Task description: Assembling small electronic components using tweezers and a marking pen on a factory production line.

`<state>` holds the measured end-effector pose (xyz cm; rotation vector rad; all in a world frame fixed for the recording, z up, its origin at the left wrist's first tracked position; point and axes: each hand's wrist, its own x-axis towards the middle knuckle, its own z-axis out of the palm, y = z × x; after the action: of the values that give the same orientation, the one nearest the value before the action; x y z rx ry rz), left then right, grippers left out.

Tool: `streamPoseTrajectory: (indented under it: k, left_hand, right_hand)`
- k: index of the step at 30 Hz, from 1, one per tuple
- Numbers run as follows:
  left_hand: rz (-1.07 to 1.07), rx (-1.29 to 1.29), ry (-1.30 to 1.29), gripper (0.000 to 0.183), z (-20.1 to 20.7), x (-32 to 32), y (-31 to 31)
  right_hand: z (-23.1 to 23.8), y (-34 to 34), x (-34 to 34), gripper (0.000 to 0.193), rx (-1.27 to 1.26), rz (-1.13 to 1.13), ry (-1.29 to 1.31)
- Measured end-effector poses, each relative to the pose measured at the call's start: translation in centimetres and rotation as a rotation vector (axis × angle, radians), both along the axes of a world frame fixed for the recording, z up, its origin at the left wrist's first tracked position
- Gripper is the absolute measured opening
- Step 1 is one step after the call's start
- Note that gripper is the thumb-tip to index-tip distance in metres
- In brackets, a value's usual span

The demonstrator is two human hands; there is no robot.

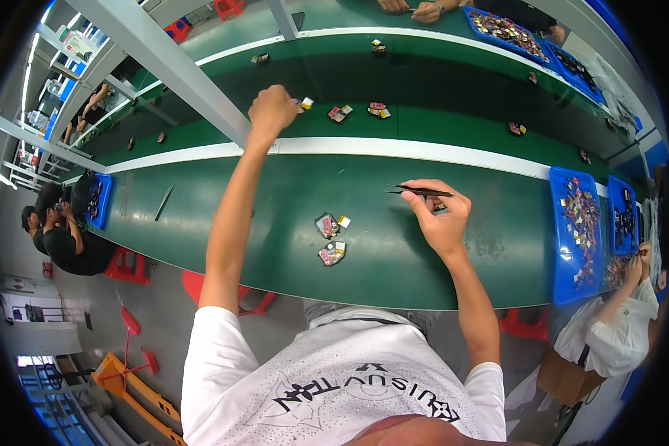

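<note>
My left hand [273,113] reaches out over the dark green conveyor belt [438,123], its fingers pinched at a small electronic assembly [305,103] with a white and yellow tab. The fingertips are partly hidden behind the hand. Above the green bench, my right hand [442,215] grips black tweezers [424,191], their tips pointing left. Something dark shows beneath its fingers, too small to name. Between my arms, two more assemblies lie on the bench: an upper one [326,225] with a yellow-white tab beside it and a lower one [332,253].
Similar pieces [340,113] ride on the belt beyond a white rail [424,150]. A grey post [178,70] slants down beside my left hand. Blue trays [574,276] of parts stand at the right. Loose tweezers [164,202] lie at the left. Co-workers sit at both sides and across.
</note>
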<state>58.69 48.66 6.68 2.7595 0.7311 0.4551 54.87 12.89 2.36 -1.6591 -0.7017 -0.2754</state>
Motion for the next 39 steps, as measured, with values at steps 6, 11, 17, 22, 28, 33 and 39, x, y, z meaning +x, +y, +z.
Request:
streamPoseTrajectory:
  k: [6, 11, 17, 22, 28, 33, 39]
  left_hand:
    - [-0.378, -0.878, -0.125, 0.011, -0.2, -6.8, -9.8]
    - [-0.411, -1.010, -0.179, 0.014, -1.7, -9.0, -14.7]
    - [-0.396, -1.080, -0.225, 0.016, -2.8, -9.2, -16.2]
    - [-0.441, -1.057, -0.279, 0.016, -3.4, -9.5, -16.4]
    - [-0.475, -1.017, -0.326, 0.016, -3.9, -9.5, -16.2]
    - [-0.515, -0.964, -0.352, 0.016, -4.0, -9.6, -16.2]
    - [-0.575, -0.887, -0.357, 0.016, -4.1, -9.6, -16.2]
  right_hand:
    - [0.8, 0.1, -0.1, 0.011, 0.179, 0.102, 0.426]
    - [0.0, 0.0, 0.1, 0.008, 0.202, 0.127, 0.490]
    - [-0.7, 0.4, 0.0, 0.006, 0.087, 0.014, 0.159]
    - [-0.9, 0.5, 0.1, 0.008, 0.037, -0.032, 0.052]
    - [-0.6, 0.6, 0.1, 0.009, -0.004, -0.033, 0.073]
    - [-0.8, 0.6, 0.1, 0.009, -0.028, -0.027, 0.114]
    - [-0.9, 0.4, 0.3, 0.009, 0.012, 0.006, 0.257]
